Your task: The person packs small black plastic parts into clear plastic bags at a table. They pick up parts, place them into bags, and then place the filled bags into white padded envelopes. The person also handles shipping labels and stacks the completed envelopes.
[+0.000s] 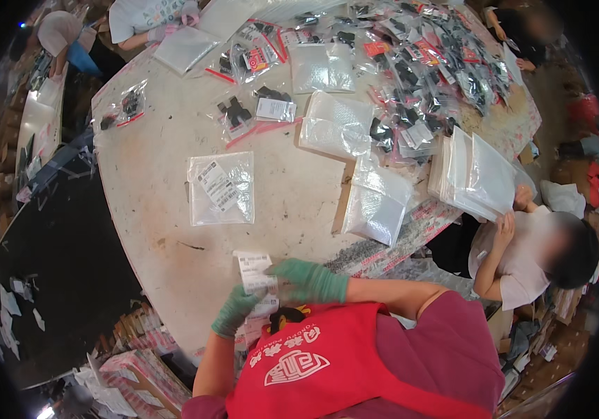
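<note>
Green-gloved fingers [298, 274] closed on label strip [255, 272]

The left hand [235, 311] and right hand [310, 279] wear pale green gloves, and their grip closes on a white paper label strip [256, 274] printed with fine black lines. The person's apron [327, 363] is bright red with a white emblem, over a maroon sleeve [446, 342]. The round desk [166, 202] is off-white with brownish stains. A clear plastic pouch [221, 188] bears a white label with black print. Small clear bags [439, 63] hold black parts, some edged red.
</note>
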`<move>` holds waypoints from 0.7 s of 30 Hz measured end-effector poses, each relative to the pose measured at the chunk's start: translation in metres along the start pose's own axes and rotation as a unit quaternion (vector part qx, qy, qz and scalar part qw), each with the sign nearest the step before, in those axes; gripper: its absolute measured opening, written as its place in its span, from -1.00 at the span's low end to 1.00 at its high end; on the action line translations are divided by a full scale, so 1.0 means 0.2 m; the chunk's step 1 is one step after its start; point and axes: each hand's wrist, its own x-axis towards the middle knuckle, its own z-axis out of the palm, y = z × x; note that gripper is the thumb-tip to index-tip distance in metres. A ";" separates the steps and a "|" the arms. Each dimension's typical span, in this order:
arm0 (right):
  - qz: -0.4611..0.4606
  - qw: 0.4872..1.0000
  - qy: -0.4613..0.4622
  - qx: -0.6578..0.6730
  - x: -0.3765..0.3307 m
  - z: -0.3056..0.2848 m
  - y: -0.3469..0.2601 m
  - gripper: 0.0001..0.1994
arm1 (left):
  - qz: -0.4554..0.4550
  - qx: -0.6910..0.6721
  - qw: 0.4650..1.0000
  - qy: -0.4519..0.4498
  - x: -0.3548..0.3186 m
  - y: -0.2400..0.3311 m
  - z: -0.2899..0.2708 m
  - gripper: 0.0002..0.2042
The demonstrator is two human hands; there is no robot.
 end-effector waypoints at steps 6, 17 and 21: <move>0.050 0.990 -0.039 0.128 0.19 0.14 0.02 -0.58 | 0.006 0.016 0.995 -0.100 -0.04 0.29 0.00 -0.60; -0.052 0.987 -0.059 0.141 0.19 0.02 0.21 -0.63 | -0.001 0.016 1.000 -0.008 0.00 0.28 0.09 -0.69; -0.088 0.974 -0.196 0.076 0.19 -0.05 0.36 -0.65 | 0.017 0.310 0.951 -0.001 0.04 0.27 0.06 -0.77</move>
